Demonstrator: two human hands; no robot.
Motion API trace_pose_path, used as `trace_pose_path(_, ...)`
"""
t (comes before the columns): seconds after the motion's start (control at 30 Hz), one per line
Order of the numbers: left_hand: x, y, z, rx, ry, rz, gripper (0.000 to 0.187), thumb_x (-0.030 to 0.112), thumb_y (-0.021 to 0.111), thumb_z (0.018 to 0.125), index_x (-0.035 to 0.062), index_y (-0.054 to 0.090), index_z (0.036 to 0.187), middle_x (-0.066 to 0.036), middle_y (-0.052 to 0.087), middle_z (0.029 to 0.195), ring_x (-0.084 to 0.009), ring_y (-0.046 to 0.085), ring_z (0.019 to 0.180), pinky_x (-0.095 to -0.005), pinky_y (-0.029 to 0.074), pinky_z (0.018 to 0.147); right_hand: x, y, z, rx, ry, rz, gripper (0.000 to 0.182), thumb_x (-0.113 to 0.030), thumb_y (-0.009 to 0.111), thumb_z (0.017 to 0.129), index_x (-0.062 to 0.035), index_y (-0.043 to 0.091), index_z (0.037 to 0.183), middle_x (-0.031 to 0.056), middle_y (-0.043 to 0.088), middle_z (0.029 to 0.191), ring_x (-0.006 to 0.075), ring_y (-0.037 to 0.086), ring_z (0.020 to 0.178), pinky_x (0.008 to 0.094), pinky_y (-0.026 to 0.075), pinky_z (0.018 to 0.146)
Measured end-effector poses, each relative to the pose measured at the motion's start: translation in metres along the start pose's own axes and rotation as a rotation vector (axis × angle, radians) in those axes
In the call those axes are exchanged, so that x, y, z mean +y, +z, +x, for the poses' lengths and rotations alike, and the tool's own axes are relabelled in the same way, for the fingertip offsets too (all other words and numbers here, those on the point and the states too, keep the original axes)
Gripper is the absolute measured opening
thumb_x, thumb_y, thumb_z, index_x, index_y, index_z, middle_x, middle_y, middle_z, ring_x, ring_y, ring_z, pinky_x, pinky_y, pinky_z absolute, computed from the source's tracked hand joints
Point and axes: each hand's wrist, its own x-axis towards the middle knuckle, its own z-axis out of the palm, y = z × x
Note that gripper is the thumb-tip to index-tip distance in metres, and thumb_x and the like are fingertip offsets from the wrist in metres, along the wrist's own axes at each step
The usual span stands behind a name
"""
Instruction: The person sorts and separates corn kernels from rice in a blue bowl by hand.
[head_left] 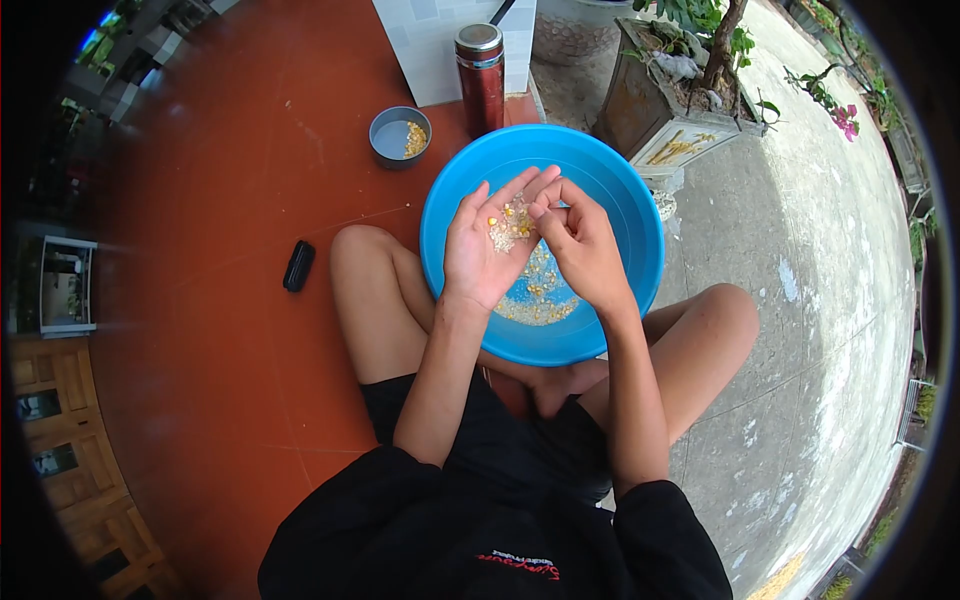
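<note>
My left hand is turned palm up over the blue plastic basin, fingers stretched out. On its palm lies a small heap of white rice grains mixed with yellow corn kernels. My right hand reaches across from the right, thumb and forefinger pinched together at the edge of the heap. Whatever is between those fingertips is too small to make out. Below both hands, more rice and corn kernels are spread on the basin floor. A grey bowl with some yellow kernels stands beyond the basin, to the left.
A dark red thermos flask stands just behind the basin. A black case lies on the red floor at left. To the right are a square planter with a small tree and grey concrete. My crossed legs flank the basin.
</note>
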Motion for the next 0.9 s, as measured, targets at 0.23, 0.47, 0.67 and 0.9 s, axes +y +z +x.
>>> trace_pose_path(0.23,0.0,-0.001,0.0,-0.003,0.002,-0.053,0.072,0.036,0.037,0.115,-0.0138,0.023,0.165,-0.03,0.034,0.171,-0.0401,0.032,0.161,-0.0502,0.026,0.134,-0.013,-0.024,0.001,-0.13,0.289,0.474,0.024,-0.019,0.056,0.107,-0.0028,0.066,0.092,-0.0076,0.037,0.064,0.0043,0.028,0.053,0.0275,0.022,0.049)
trace_pose_path(0.47,-0.002,0.0,-0.001,-0.01,0.001,0.03,0.073,0.036,0.036,0.115,-0.0136,0.02,0.166,-0.033,0.029,0.172,-0.0411,0.028,0.163,-0.0512,0.025,0.135,-0.013,0.003,-0.009,-0.059,-0.03,-0.421,0.03,-0.009,0.08,0.093,-0.011,0.084,0.122,0.0045,0.036,0.058,0.0094,0.035,0.053,0.0331,0.033,0.052)
trace_pose_path(0.67,-0.005,-0.002,0.001,0.001,0.024,0.13,0.074,0.038,0.037,0.115,-0.0133,0.021,0.166,-0.033,0.029,0.173,-0.0411,0.027,0.164,-0.0509,0.025,0.135,-0.005,0.015,-0.012,-0.009,-0.211,-0.462,0.02,-0.007,0.08,0.091,-0.0069,0.084,0.111,0.0058,0.041,0.056,0.0117,0.042,0.05,0.0353,0.036,0.051)
trace_pose_path(0.9,-0.006,0.002,-0.001,0.042,0.024,0.037,0.072,0.037,0.037,0.114,-0.0126,0.027,0.164,-0.029,0.035,0.172,-0.0396,0.032,0.162,-0.0499,0.024,0.135,0.002,0.002,0.001,-0.037,0.163,0.583,0.013,-0.011,0.057,0.101,-0.0045,0.061,0.09,0.0002,0.048,0.066,0.0081,0.036,0.05,0.0284,0.029,0.046)
